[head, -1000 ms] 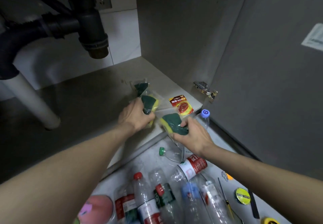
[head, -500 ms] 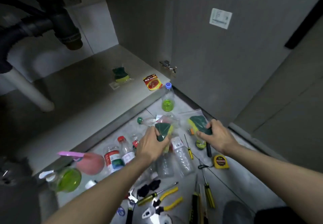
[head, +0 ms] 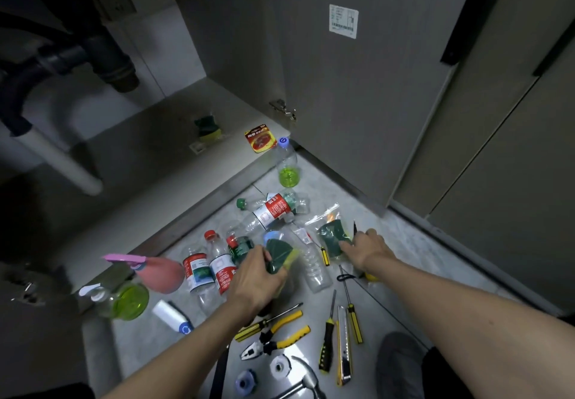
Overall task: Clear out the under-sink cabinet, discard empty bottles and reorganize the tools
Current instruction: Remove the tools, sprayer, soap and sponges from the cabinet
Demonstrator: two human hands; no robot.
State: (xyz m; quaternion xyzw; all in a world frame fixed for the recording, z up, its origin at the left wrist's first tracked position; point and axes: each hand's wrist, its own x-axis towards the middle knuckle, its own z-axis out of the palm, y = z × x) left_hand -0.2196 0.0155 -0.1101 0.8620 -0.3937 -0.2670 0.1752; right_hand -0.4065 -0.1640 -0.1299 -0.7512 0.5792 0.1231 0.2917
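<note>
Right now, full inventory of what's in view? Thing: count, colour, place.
Sponges in clear bags: 3, green-yellow; one per hand, one on cabinet floor.
Red packet: 1, cabinet floor edge.
Plastic bottles: several, clear, red and green labels, on the tiles.
Upright bottle: 1, green liquid, by the door.
Spray bottles: 2, green and pink, left.
Pliers: 1, yellow-black.
Screwdrivers: several, yellow-black.
Hammer: 1, bottom edge.
Drain pipe: black, top left.
Hands: left, right, each gripping a sponge.

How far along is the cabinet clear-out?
Mostly emptied: bottles and tools lie on the floor. In hand: left hand and right hand each grip a bagged sponge. Left: one sponge and a red packet inside; nothing discarded or sorted.
</note>
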